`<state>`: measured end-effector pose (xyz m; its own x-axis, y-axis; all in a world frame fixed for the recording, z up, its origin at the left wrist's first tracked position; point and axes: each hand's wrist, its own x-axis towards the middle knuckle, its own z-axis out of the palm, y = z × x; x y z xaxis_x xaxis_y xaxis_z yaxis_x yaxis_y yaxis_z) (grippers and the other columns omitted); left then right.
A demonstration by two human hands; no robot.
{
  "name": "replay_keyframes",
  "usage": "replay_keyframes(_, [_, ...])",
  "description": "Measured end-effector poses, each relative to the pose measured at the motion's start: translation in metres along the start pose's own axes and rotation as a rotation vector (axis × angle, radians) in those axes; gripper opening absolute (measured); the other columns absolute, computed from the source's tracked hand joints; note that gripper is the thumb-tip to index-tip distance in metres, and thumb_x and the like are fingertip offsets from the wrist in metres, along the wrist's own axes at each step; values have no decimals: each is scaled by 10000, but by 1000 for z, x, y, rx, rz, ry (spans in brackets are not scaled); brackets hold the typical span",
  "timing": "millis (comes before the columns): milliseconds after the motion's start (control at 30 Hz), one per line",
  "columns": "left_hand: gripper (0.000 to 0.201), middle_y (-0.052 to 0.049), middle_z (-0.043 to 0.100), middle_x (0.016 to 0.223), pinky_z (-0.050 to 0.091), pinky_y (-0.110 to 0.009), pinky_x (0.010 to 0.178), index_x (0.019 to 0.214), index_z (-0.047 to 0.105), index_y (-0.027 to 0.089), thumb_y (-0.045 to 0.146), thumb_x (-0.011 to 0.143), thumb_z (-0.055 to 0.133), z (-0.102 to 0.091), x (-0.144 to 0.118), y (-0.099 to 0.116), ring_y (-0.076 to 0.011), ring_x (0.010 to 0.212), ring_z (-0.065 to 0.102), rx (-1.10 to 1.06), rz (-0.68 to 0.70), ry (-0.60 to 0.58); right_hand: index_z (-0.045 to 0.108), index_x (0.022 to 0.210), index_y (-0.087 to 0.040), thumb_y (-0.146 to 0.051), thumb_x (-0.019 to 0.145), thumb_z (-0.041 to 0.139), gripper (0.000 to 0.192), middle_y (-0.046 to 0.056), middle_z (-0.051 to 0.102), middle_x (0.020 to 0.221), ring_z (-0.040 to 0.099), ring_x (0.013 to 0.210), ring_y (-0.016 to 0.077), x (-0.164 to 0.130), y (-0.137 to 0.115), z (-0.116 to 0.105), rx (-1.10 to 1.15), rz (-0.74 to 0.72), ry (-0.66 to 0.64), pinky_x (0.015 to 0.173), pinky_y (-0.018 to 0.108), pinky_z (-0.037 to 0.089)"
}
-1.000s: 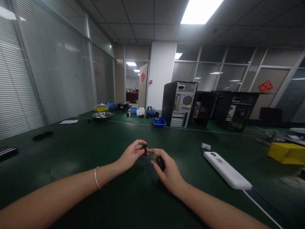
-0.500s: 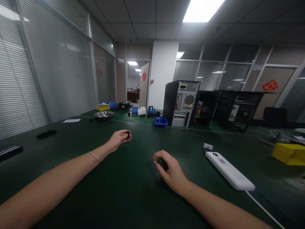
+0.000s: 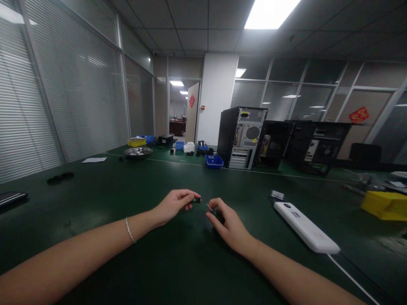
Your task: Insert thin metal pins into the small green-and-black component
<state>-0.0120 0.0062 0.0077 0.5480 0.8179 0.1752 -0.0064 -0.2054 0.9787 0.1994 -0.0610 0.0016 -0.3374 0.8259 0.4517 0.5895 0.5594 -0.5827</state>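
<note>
Holding: two hands meet low over the green table (image 3: 95,199), each pinching something small and dark
Left hand: left hand (image 3: 171,205) reaches in from the lower left, forearm stretched across the table, wrist wearing a thin bracelet (image 3: 130,230); thumb and fingertips are pressed together on a small black part (image 3: 196,200) (what kind of part is too small to tell); the part pokes out toward the other hand
Right hand: right hand (image 3: 229,226) comes in from the lower right, palm down, knuckles raised, fingers curled around a dark-handled tool (image 3: 216,214); its thin metal tip (image 3: 208,206) points up and left toward the black part
Gap: tool tip and black part are just beside each other; whether they touch cannot be told
Height: both hands sit close above the table surface, near the middle of the view
Right of hands: white power strip (image 3: 305,226) lies flat on the table, its white cable (image 3: 351,277) running off toward the lower right; a yellow box (image 3: 383,203) sits farther right
Far end: computer tower (image 3: 241,137) stands upright with its back panel facing this way; a blue bin (image 3: 213,161) sits just beside it; a metal bowl (image 3: 137,153) sits farther left
</note>
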Motion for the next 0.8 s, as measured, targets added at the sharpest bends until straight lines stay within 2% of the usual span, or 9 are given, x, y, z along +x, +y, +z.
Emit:
replay_keyframes(200, [303, -82, 658, 1004, 448, -310, 762, 1086, 653, 142, 293, 838, 568, 11, -11, 10, -165, 822, 555, -2, -60, -39, 558, 971, -212, -255, 914, 485, 102, 21, 612, 897, 565, 779, 164, 1, 1, 1, -32, -31, -24, 692, 256, 432])
replay_keyframes(367, [365, -74, 667, 978, 477, -312, 742, 1131, 612, 142, 198, 772, 643, 11, -11, 6, -169, 808, 595, 10, -19, -123, 584, 984, -214, -265, 916, 480, 135, 29, 639, 913, 587, 807, 175, 1, 1, 3, -57, -37, -36, 726, 263, 442])
replay_keyframes(500, [291, -66, 658, 941, 500, -314, 724, 1088, 619, 130, 205, 808, 595, 11, -13, 7, -160, 757, 604, 122, 59, -70, 602, 981, -219, -259, 913, 480, 145, 21, 655, 908, 601, 805, 173, 2, 0, 1, -89, -28, -41, 716, 256, 443])
replay_keyframes(700, [238, -56, 661, 1014, 465, -303, 817, 1055, 651, 186, 224, 836, 566, 12, -19, 15, -191, 911, 593, 510, 226, -18, 615, 1022, -233, -263, 901, 488, 177, 24, 677, 962, 617, 861, 191, 2, 1, -1, -111, -8, -67, 760, 274, 457])
replay_keyframes(800, [237, -49, 666, 1024, 458, -298, 824, 1059, 651, 196, 220, 840, 565, 12, -20, 16, -191, 928, 596, 586, 260, -15, 626, 1031, -233, -274, 898, 489, 195, 34, 684, 984, 623, 884, 200, 1, 1, -1, -118, -24, -70, 788, 288, 461])
